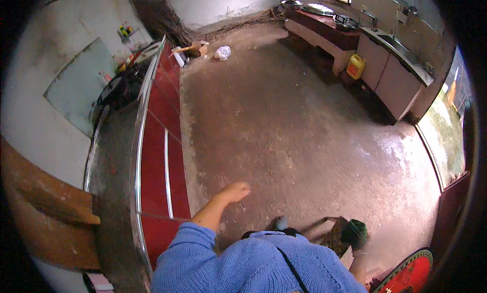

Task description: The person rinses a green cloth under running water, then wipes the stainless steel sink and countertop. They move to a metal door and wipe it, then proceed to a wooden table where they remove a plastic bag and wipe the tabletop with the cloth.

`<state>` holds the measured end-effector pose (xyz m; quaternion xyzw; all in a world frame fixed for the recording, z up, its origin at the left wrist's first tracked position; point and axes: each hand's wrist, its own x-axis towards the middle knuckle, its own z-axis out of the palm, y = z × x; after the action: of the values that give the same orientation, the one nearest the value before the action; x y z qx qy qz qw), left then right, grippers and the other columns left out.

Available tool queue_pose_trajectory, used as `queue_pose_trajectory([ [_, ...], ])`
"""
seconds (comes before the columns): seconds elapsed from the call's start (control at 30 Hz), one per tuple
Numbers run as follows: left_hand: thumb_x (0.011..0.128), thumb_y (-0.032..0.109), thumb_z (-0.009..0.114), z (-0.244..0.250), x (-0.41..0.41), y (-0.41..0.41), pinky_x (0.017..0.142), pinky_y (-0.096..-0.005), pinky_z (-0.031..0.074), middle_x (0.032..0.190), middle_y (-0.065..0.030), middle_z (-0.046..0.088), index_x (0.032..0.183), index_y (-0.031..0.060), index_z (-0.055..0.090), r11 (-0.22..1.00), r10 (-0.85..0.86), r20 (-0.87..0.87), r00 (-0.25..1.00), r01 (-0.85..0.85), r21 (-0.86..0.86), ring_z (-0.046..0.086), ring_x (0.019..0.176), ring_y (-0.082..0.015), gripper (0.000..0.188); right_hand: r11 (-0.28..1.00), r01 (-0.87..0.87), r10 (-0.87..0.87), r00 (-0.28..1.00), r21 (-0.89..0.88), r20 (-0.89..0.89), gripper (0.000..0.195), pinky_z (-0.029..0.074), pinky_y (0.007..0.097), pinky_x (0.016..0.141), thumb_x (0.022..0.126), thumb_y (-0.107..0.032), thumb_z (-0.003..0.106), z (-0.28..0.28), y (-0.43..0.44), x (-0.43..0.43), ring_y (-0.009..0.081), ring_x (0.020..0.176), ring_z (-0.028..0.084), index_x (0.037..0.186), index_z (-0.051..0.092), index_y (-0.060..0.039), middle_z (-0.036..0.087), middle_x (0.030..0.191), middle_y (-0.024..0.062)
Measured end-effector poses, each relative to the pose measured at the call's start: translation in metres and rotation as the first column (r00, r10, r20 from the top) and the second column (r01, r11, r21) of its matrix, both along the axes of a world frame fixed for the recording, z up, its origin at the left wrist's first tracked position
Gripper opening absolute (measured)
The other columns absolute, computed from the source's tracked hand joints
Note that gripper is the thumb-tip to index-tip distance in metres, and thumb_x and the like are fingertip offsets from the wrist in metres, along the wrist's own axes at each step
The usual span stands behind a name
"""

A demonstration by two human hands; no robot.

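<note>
My left hand (239, 191) hangs over the concrete floor in front of my body, its fingers curled in a loose fist with nothing visible in them. On my right side, my right hand (358, 246) is blurred and partly covered by a dark green bundle (356, 232), which it appears to grip; what the bundle is made of cannot be made out. Just left of it stands a brown, basket-like thing (331, 238), partly hidden by my blue sleeve. A round red object with a patterned rim (409, 274) is close to my right forearm.
A red-tiled counter front with metal trim (158, 171) runs along my left. Ahead right are a stove counter (323, 24) with lidded pans, a sink cabinet (392, 80) and a yellow jug (356, 66). A white plastic bag (223, 53) lies near firewood (167, 19). An open doorway (443, 129) is at right.
</note>
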<state>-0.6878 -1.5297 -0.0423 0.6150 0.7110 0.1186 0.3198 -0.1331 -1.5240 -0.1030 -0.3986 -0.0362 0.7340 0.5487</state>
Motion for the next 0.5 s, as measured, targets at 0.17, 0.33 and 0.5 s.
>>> queue_pose_trajectory([
  [0.17,0.072,0.027,0.059,-0.080,-0.127,-0.034,0.080,-0.0410,0.045,0.102,-0.0190,0.059,0.096,0.0011,0.062,0.706,0.442,-0.491,0.751,-0.629,-0.326,0.057,0.096,-0.0322,0.035,0.997,0.007,-0.016,0.993,0.071,0.121,0.042,0.046,0.0436,0.083,0.080,-0.034,0.046,0.055,0.124,-0.003,0.0292,0.094,0.057,0.107,0.055,-0.0045,0.060,0.103,0.0139],
  [0.33,0.076,0.027,0.058,-0.090,-0.131,0.022,0.081,-0.0423,0.045,0.110,-0.0168,0.057,0.101,-0.0005,0.060,0.359,0.471,-0.586,0.659,-0.750,-0.555,0.056,0.100,-0.0321,0.037,0.980,0.168,-0.174,0.984,0.107,0.045,0.035,0.047,0.0393,0.084,0.081,-0.031,0.046,0.084,0.231,-0.008,0.0268,0.092,0.058,0.101,0.057,-0.0040,0.060,0.102,0.0122],
  [0.5,0.074,0.016,0.059,-0.122,-0.088,0.321,0.076,-0.0375,0.048,0.101,-0.0129,0.062,0.099,0.0026,0.062,0.661,0.194,-0.510,0.838,-0.496,-0.563,0.060,0.089,-0.0296,0.029,0.868,0.496,-0.486,0.860,-0.028,0.155,0.028,0.050,0.0368,0.074,0.078,-0.029,0.049,0.054,0.272,0.054,0.0241,0.081,0.061,0.089,0.060,-0.0060,0.063,0.089,0.0096],
])
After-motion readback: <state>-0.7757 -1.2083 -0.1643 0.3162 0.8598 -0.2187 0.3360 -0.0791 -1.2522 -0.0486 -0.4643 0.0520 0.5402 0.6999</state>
